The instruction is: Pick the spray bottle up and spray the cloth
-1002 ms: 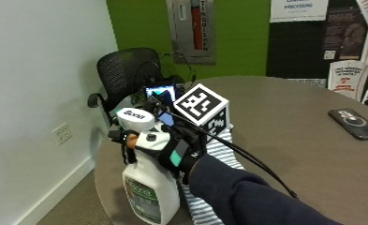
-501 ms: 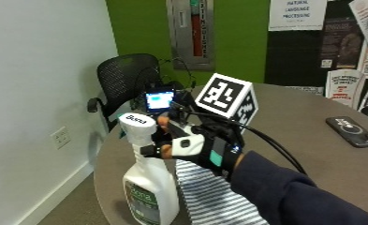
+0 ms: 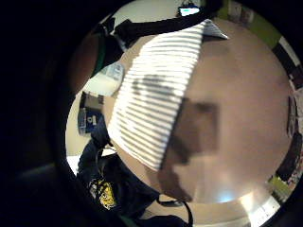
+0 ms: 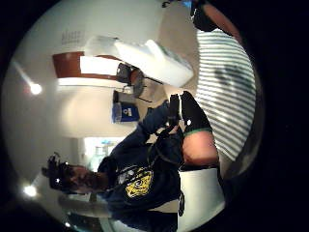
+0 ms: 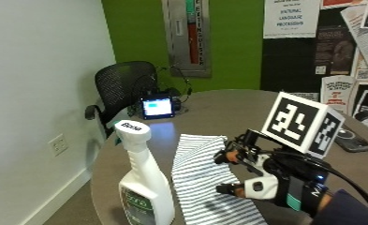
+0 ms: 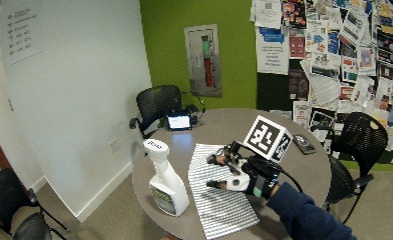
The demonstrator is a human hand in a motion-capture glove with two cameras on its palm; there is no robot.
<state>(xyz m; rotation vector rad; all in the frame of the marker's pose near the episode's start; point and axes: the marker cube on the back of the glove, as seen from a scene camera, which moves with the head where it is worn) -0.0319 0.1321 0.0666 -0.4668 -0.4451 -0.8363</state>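
Note:
A white spray bottle with a white cap stands upright on its own near the left edge of the round table. A grey and white striped cloth lies flat beside it, to its right. My gloved right hand hovers over the cloth's right side, well apart from the bottle. Its thumb and fingers are spread and loosely curled, and they hold nothing. Both palm views look down on the striped cloth, and the hand's shadow falls on it.
A small device with a lit screen sits at the table's far edge, in front of a black mesh chair. A phone lies at the table's right. A white wall runs along the left side.
The hand gripped the bottle's neck in the earlier frames. It has since let go and moved right, over the cloth, and the bottle stands alone. The outside camera has shifted too.

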